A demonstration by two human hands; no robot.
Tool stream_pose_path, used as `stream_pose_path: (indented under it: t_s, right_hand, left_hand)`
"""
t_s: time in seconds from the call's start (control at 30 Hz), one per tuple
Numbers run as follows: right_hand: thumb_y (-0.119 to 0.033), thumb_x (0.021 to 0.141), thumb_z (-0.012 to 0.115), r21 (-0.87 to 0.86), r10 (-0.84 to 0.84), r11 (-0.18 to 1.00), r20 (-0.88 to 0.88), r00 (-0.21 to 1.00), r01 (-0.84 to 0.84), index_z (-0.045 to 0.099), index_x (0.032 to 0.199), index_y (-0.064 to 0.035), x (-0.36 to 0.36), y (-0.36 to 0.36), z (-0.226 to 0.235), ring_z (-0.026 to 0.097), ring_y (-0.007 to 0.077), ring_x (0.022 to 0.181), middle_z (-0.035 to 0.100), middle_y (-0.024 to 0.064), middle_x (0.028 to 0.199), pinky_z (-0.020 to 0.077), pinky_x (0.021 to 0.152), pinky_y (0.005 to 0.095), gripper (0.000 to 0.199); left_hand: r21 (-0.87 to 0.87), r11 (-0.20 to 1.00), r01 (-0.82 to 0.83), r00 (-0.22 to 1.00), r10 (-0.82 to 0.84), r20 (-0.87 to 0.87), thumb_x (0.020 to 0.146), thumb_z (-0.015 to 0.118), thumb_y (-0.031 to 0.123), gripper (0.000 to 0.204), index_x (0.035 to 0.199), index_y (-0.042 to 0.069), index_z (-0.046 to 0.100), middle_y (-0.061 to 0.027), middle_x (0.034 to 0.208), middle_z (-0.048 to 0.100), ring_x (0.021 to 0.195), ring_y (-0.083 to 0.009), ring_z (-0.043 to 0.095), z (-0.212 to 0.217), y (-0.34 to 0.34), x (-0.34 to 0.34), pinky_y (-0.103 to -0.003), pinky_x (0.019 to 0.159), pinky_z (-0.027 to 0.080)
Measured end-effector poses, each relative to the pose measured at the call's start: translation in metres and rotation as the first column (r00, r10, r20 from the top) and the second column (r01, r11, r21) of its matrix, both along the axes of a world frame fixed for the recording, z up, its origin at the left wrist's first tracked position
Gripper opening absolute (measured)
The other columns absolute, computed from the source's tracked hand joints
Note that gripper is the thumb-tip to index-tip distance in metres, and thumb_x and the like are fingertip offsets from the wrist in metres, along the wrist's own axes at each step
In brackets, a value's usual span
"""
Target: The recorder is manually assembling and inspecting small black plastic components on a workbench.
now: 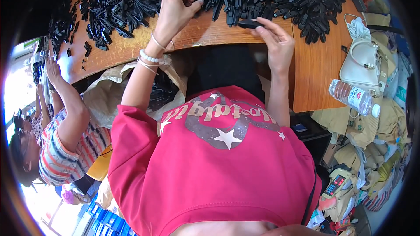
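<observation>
Black plastic parts point(131, 0), long and narrow, lie in a broad heap across the far side of the wooden table point(210, 32). At the heap's near edge is my left hand point(177, 13), its fingers curled and thumb bent toward them; what they hold, if anything, is lost against the dark parts. Farther right, my right hand point(276, 41) pinches one dark elongated plastic part point(249, 24) between thumb and fingers. That part sits just above the table's front edge, apart from the heap.
An open woven sack point(103, 89) with black parts inside hangs below the table edge at left. A co-worker point(70, 144) in a striped top sits beyond it. At right are a white handbag point(361, 63), a water bottle point(352, 96) and a calculator-like device point(336, 183).
</observation>
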State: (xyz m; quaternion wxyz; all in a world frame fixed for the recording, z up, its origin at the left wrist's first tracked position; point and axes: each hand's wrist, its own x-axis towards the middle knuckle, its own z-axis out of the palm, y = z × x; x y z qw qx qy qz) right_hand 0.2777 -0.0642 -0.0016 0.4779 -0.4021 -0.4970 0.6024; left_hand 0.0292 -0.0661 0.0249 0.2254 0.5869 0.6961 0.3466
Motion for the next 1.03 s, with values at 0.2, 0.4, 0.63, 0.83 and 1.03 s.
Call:
stream_pose_path:
  t_s: [0.2,0.4,0.63,0.83,1.03]
  right_hand:
    - [0.011,0.078,0.062,0.105,0.174,0.982,-0.175,0.969,-0.157,0.063,0.098,0.008,-0.038,-0.02,0.023,0.064,0.0148,0.085,0.058,0.0066,0.095,0.0526,0.076,0.0226,0.02]
    - [0.007,0.077,0.065,0.268,-0.075,0.961,0.039,0.996,0.062,0.065,0.095,0.0047,-0.042,-0.024,0.014,0.063,0.0126,0.082,0.058,0.0058,0.095,0.0526,0.071,0.0211,0.018]
    - [0.007,0.077,0.066,0.235,-0.125,0.963,-0.039,0.991,0.131,0.065,0.094,0.0038,-0.04,-0.021,0.013,0.063,0.0117,0.081,0.058,0.0055,0.094,0.0522,0.07,0.0206,0.018]
    - [0.007,0.076,0.066,0.292,-0.145,0.946,-0.015,0.989,0.144,0.066,0.094,0.0034,-0.035,-0.023,0.012,0.063,0.0108,0.079,0.059,0.0056,0.092,0.0516,0.066,0.0186,0.018]
    - [0.007,0.077,0.066,0.362,-0.166,0.92,0.006,0.986,0.153,0.067,0.095,0.0009,-0.035,-0.025,0.015,0.063,0.0111,0.079,0.06,0.0061,0.092,0.0515,0.066,0.018,0.019]
  left_hand:
    - [-0.188,0.979,0.076,0.69,0.084,0.719,0.081,0.068,0.014,0.017,0.083,0.003,0.056,-0.0016,0.062,0.055,0.042,-0.0041,0.045,0.029,-0.015,0.042,-0.017,0.038,0.031]
    - [-0.208,0.976,0.058,0.829,0.069,0.554,0.087,0.061,0.025,0.024,0.088,0.001,0.064,-0.0005,0.063,0.057,0.043,-0.0033,0.044,0.029,-0.023,0.047,-0.016,0.039,0.031]
    - [-0.095,0.991,0.094,0.899,-0.043,0.436,0.088,0.06,0.024,0.026,0.096,0.0,0.068,0.0,0.055,0.056,0.05,-0.0029,0.049,0.031,-0.034,0.054,-0.02,0.045,0.038]
    - [-0.047,0.998,0.048,0.895,-0.022,0.446,0.087,0.061,0.023,0.024,0.098,0.004,0.069,-0.0001,0.055,0.057,0.049,-0.0028,0.048,0.028,-0.032,0.054,-0.019,0.044,0.037]
    - [-0.189,0.963,0.193,0.862,-0.074,0.502,0.088,0.06,0.029,0.027,0.103,0.007,0.069,-0.0005,0.056,0.058,0.052,-0.003,0.05,0.03,-0.035,0.047,-0.018,0.047,0.039]
